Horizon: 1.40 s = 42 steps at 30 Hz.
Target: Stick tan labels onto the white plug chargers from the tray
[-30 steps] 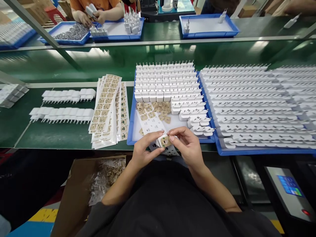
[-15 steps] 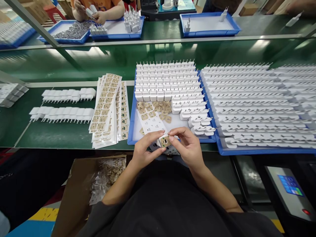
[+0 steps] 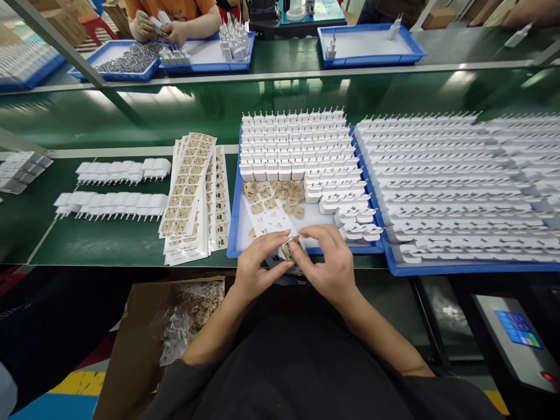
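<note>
Over the near rim of the blue tray (image 3: 233,236), your left hand (image 3: 256,262) holds a white adapter (image 3: 283,249); your right hand (image 3: 335,265), grip likewise narrow on it, sets its thumb against the tan sticker (image 3: 289,251).

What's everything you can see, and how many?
held piece: one, white and tan, between both hands
plugs: countless, white, trays and table
near trays: two or more, blue, on table
far trays: four, blue, top
metal parts: many, grey, one far tray
loose stickers: many, tan, one near tray
sticker sheets: several, white and tan, table
table: one, green, middle
open box: one, brown, below table
screen device: one, grey, lower right
stool: one, red, top left
co-worker's hands: two, bare, top left
left hand: one, bare, on held piece
right hand: one, bare, on held piece
</note>
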### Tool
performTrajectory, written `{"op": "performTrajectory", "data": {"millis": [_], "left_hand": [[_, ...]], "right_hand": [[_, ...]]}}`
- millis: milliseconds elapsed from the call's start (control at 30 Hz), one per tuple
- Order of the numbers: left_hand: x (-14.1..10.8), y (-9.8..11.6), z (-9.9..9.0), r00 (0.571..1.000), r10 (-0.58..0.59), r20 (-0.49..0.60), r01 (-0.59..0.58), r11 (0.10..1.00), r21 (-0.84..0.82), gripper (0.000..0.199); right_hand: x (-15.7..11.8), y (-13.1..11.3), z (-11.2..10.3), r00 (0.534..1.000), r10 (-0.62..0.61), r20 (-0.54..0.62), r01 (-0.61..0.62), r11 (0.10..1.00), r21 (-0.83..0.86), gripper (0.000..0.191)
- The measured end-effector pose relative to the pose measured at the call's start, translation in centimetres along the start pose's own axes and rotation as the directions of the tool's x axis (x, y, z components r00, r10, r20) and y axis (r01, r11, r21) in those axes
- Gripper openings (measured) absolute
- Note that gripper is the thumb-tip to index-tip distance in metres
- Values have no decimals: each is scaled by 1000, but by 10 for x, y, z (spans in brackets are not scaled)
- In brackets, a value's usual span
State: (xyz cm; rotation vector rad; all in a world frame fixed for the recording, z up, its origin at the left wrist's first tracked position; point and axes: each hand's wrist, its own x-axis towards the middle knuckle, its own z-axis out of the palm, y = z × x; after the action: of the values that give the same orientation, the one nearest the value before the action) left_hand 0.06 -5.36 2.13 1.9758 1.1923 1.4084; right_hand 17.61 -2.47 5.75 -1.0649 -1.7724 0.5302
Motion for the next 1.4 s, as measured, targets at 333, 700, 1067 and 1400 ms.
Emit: {"op": "performTrajectory", "data": {"millis": [333, 700, 1067, 1400], "left_hand": [[-5, -8, 8, 995, -15, -96, 11, 999, -35, 46], [2, -2, 15, 959, 248, -138, -225, 961, 161, 48], [-1, -5, 14, 950, 281, -134, -271, 958, 93, 58], [-13, -10, 1, 989, 145, -31, -147, 988, -40, 58]], "right_hand": [[-12, 9, 8, 909, 250, 335, -405, 720, 563, 19], [-11, -1, 18, 925, 288, 248, -380, 657, 652, 8], [-15, 4, 20, 931, 291, 222, -357, 589, 725, 13], [4, 7, -5, 967, 32, 253, -126, 923, 364, 11]]}}
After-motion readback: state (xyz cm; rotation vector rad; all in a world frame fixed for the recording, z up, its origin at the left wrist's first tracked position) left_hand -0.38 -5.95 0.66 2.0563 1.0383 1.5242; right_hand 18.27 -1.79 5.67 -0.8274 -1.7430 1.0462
